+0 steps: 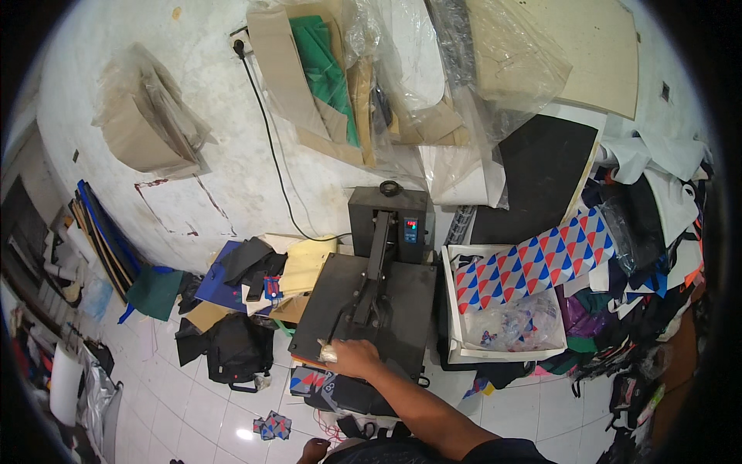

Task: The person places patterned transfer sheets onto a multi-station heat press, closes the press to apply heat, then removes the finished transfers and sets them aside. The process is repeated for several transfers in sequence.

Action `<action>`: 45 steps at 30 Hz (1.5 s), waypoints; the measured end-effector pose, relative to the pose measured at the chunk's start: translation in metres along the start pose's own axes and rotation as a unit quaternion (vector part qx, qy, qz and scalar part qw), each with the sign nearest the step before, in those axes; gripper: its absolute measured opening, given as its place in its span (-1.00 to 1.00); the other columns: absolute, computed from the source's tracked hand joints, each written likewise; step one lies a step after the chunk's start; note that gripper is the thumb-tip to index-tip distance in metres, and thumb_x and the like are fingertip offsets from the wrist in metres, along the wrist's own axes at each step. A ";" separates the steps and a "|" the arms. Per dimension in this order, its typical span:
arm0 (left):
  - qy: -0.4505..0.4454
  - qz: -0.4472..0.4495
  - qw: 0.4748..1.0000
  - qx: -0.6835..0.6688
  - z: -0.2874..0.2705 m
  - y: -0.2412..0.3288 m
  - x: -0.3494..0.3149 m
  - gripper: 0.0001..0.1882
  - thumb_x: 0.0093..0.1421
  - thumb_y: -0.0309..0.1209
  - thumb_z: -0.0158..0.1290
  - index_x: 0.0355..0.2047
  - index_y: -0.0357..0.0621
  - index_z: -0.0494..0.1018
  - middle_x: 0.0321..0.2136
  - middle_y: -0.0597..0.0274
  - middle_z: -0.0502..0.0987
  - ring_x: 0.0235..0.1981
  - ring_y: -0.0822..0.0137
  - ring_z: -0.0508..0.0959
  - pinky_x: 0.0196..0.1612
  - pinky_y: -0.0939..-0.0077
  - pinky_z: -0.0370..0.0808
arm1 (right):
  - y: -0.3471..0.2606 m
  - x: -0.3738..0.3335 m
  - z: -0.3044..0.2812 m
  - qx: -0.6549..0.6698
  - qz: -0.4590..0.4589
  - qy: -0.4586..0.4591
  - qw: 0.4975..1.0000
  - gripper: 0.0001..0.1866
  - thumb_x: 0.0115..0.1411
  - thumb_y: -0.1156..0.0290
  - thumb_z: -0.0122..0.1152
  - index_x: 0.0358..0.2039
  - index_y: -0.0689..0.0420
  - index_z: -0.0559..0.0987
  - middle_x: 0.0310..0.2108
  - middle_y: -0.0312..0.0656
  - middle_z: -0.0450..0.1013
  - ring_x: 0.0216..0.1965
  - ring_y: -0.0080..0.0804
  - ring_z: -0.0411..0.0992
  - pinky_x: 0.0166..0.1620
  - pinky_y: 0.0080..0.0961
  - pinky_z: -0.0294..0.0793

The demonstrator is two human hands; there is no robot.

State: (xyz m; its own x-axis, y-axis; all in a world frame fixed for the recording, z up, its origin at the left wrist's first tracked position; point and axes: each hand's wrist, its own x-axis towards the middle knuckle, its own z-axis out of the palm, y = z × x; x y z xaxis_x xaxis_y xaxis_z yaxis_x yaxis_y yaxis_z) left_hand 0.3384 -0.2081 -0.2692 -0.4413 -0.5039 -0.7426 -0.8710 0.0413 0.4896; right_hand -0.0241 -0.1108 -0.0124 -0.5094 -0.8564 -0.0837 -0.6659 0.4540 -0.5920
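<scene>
White wall (224,151), stained, reddish-brown marks (158,183) at left; 1 socket (242,35) high up, black plug (239,47) in. Floor (164,379): glossy white tiles, grout lines showing, 1 bright light reflection (245,434) lower left.

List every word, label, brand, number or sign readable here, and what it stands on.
Small lit display on the black metal press: red and green characters, too small to read surely.
Dark fabric piece with pale marks, below the press's front edge: possible characters, too blurred to read.
No other text is legible.
</scene>
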 end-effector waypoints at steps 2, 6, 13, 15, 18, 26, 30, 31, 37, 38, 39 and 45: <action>0.000 -0.009 1.000 0.027 0.001 -0.006 -0.002 -0.58 0.11 -0.14 0.18 -0.21 -0.28 0.58 -0.53 0.10 0.59 -0.55 0.30 0.56 -0.46 0.37 0.52 | 0.002 -0.001 -0.002 -0.004 0.005 -0.005 1.000 -0.48 0.03 -0.03 0.25 -0.17 0.14 0.55 -0.26 0.07 0.57 -0.18 -0.01 0.56 -0.08 -0.10 0.49; 0.094 0.209 0.972 0.059 0.000 -0.047 0.000 -0.73 0.20 -0.17 0.10 -0.25 -0.05 0.62 -0.53 0.15 0.59 -0.62 0.32 0.49 -0.48 0.29 0.48 | -0.012 0.000 -0.005 -0.008 0.000 -0.012 1.000 -0.48 0.03 -0.04 0.24 -0.16 0.13 0.55 -0.25 0.07 0.57 -0.16 -0.02 0.55 -0.08 -0.11 0.49; 0.022 -0.004 0.998 0.058 0.006 -0.019 0.002 -0.55 0.11 -0.11 0.18 -0.20 -0.28 0.58 -0.55 0.08 0.60 -0.54 0.27 0.57 -0.43 0.33 0.53 | 0.000 0.000 -0.002 -0.020 0.016 -0.014 1.000 -0.45 0.03 -0.09 0.23 -0.15 0.11 0.55 -0.24 0.04 0.57 -0.14 -0.03 0.55 -0.08 -0.11 0.49; 0.056 0.042 0.993 0.093 0.005 -0.017 0.002 -0.55 0.10 -0.11 0.18 -0.20 -0.28 0.57 -0.54 0.08 0.60 -0.54 0.26 0.57 -0.42 0.32 0.53 | -0.004 0.002 -0.001 -0.020 0.012 -0.016 1.000 -0.44 0.02 -0.10 0.23 -0.15 0.11 0.55 -0.24 0.04 0.57 -0.14 -0.03 0.55 -0.07 -0.11 0.48; 0.051 0.024 0.996 0.074 0.006 -0.012 0.001 -0.56 0.07 -0.06 0.17 -0.28 -0.22 0.61 -0.35 -0.06 0.62 -0.26 0.04 0.59 -0.12 0.23 0.51 | -0.005 0.002 -0.003 -0.021 0.013 -0.017 1.000 -0.44 0.03 -0.11 0.23 -0.16 0.11 0.55 -0.23 0.04 0.57 -0.14 -0.03 0.55 -0.06 -0.11 0.47; 0.039 0.014 0.996 0.074 0.003 -0.004 -0.006 -0.61 0.05 -0.06 0.18 -0.32 -0.15 0.64 -0.24 -0.06 0.63 -0.13 -0.03 0.60 -0.01 0.22 0.51 | -0.007 -0.001 -0.006 -0.018 0.023 -0.023 0.999 -0.43 0.03 -0.11 0.24 -0.14 0.10 0.54 -0.20 0.03 0.57 -0.11 -0.04 0.54 -0.02 -0.13 0.46; 0.030 0.018 0.995 0.094 0.003 -0.004 -0.006 -0.61 0.06 -0.06 0.15 -0.30 -0.12 0.64 -0.17 -0.04 0.61 -0.09 -0.03 0.58 0.01 0.21 0.50 | -0.009 0.000 -0.008 -0.020 0.038 -0.036 0.998 -0.42 0.02 -0.12 0.24 -0.11 0.09 0.53 -0.18 0.02 0.56 -0.08 -0.05 0.52 0.00 -0.15 0.44; 0.023 0.031 0.995 0.092 0.004 -0.003 -0.006 -0.60 0.07 -0.06 0.15 -0.29 -0.12 0.64 -0.16 -0.05 0.61 -0.09 -0.03 0.58 0.02 0.21 0.50 | -0.009 0.000 -0.009 -0.023 0.042 -0.038 0.998 -0.42 0.02 -0.12 0.24 -0.10 0.09 0.53 -0.17 0.02 0.56 -0.07 -0.05 0.52 0.01 -0.15 0.44; 0.028 0.043 0.995 0.084 0.005 -0.016 0.000 -0.59 0.07 -0.05 0.13 -0.27 -0.13 0.63 -0.16 -0.07 0.60 -0.07 -0.03 0.57 0.04 0.22 0.48 | -0.012 0.000 -0.010 -0.015 0.034 -0.038 0.999 -0.41 0.03 -0.12 0.22 -0.10 0.09 0.53 -0.16 0.06 0.55 -0.07 -0.05 0.52 0.01 -0.15 0.43; 0.024 0.035 0.995 0.090 0.005 -0.013 -0.001 -0.58 0.07 -0.05 0.13 -0.27 -0.13 0.63 -0.17 -0.07 0.61 -0.07 -0.03 0.57 0.04 0.23 0.48 | -0.010 0.000 -0.009 -0.014 0.036 -0.039 0.998 -0.41 0.03 -0.12 0.22 -0.11 0.09 0.53 -0.17 0.07 0.55 -0.07 -0.04 0.52 0.01 -0.15 0.43; 0.020 0.028 0.995 0.097 0.006 -0.011 -0.002 -0.58 0.07 -0.05 0.13 -0.26 -0.14 0.63 -0.17 -0.07 0.61 -0.07 -0.03 0.57 0.04 0.23 0.48 | -0.009 0.000 -0.009 -0.013 0.039 -0.040 0.998 -0.42 0.03 -0.12 0.22 -0.11 0.09 0.53 -0.17 0.07 0.55 -0.07 -0.04 0.52 0.01 -0.15 0.43; 0.032 0.011 0.996 0.082 0.008 -0.007 -0.004 -0.57 0.07 -0.04 0.14 -0.28 -0.14 0.63 -0.17 -0.08 0.61 -0.07 -0.05 0.57 0.04 0.22 0.48 | -0.004 0.004 -0.003 -0.012 0.031 -0.034 0.999 -0.43 0.03 -0.11 0.22 -0.12 0.10 0.53 -0.17 0.06 0.56 -0.08 -0.03 0.52 -0.01 -0.14 0.43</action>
State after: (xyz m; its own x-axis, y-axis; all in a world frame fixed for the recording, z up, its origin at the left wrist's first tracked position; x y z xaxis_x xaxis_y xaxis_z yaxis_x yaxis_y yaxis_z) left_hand 0.3444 -0.1996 -0.2732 -0.4500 -0.5551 -0.6996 -0.8875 0.1905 0.4197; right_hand -0.0248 -0.1149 -0.0075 -0.5121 -0.8408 -0.1752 -0.6476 0.5120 -0.5643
